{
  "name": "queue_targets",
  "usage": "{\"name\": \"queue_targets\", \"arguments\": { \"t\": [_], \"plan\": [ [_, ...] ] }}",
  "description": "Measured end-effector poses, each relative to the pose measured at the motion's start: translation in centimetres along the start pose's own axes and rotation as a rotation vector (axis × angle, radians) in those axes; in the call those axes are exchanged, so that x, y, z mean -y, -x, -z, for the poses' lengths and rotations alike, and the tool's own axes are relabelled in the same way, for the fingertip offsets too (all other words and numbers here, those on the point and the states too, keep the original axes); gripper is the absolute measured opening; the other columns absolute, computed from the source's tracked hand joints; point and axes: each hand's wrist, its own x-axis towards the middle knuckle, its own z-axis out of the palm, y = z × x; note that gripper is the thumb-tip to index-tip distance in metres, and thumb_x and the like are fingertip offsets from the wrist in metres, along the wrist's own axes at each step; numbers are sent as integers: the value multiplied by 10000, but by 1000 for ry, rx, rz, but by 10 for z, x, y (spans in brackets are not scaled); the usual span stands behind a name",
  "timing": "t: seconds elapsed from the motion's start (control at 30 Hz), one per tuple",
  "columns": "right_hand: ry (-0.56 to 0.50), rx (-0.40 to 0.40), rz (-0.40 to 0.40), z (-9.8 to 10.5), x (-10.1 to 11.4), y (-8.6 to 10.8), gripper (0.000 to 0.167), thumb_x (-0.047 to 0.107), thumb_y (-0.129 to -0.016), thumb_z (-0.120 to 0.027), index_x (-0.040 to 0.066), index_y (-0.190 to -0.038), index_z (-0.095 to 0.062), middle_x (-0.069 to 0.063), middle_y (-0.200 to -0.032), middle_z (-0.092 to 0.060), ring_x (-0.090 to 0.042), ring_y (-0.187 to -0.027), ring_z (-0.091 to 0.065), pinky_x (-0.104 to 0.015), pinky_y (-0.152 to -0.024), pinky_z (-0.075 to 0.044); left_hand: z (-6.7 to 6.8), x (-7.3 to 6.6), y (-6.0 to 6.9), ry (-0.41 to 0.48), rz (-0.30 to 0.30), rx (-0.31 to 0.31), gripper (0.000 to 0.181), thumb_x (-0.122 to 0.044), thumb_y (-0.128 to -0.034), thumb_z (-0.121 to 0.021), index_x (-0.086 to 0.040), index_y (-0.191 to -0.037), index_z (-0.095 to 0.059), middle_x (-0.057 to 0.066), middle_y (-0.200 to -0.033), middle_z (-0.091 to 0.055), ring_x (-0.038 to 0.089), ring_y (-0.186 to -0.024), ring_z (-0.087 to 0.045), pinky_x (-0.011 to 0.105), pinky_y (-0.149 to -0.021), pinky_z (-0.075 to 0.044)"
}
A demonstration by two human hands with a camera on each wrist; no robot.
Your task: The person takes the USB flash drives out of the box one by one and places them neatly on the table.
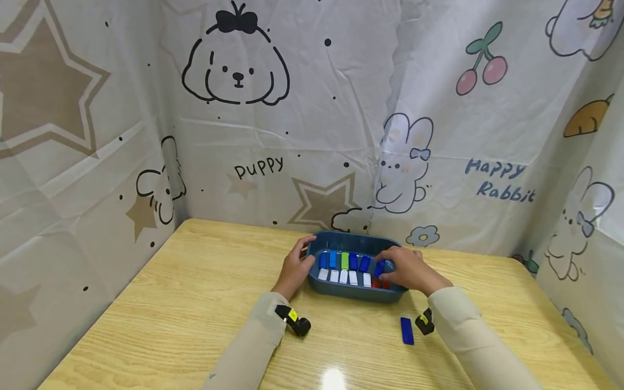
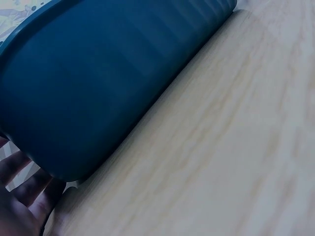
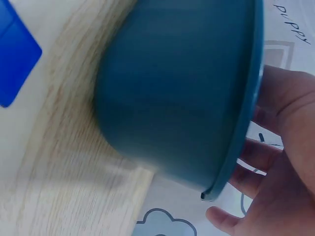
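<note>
A blue plastic tub (image 1: 356, 292) stands on the table with two rows of small domino-like blocks inside. The back row has blue blocks (image 1: 353, 262) and a green block (image 1: 345, 261); white blocks (image 1: 353, 278) and red blocks (image 1: 376, 284) lie in front. My left hand (image 1: 293, 269) holds the tub's left end, its fingers against the outer wall in the left wrist view. Over the right rim, my right hand (image 1: 409, 269) reaches inside, thumb and fingers about a blue block (image 1: 379, 267) at the row's right end. The tub wall hides those fingertips in the right wrist view.
One loose blue block (image 1: 407, 331) lies on the wooden table (image 1: 195, 303) in front of the tub's right end, near my right wrist. A printed cloth (image 1: 312, 108) hangs behind the table and along its sides, close behind the tub.
</note>
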Motion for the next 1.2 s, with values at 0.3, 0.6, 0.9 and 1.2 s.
{"name": "queue_targets", "arguments": {
  "t": [0.3,0.6,0.9,1.2],
  "plan": [
    [-26,-42,27,3,5,14,356,256,-807,-762,185,-1151,-701,-76,-1212,-630,-326,-1159,-543,-534,-832,-336,1,1,-1,27,-15,-4,463,-92,-922,-522,-182,-1376,-507,102,-1441,-449,348,-1283,-469,484,-1058,-377],
    [-48,-107,61,7,11,35,384,263,-806,-770,179,-1173,-696,-96,-1208,-627,-343,-1142,-547,-543,-847,-343,-1,1,-2,1,13,-5,463,-125,-925,-526,-244,-1373,-515,66,-1453,-447,314,-1300,-459,456,-1062,-379],
    [-67,-184,102,10,17,52,383,246,-789,-789,185,-1156,-703,-88,-1194,-632,-351,-1128,-554,-626,-888,-345,1,4,-4,12,9,-2,471,-128,-933,-526,-247,-1388,-507,59,-1466,-436,307,-1315,-445,447,-1083,-354],
    [-106,-172,107,11,24,68,376,227,-781,-793,204,-1144,-700,-32,-1174,-639,-305,-1121,-562,-551,-861,-352,6,-17,3,-16,9,29,489,-84,-935,-501,-114,-1422,-473,127,-1475,-422,328,-1331,-422,436,-1094,-339]
  ]
}}
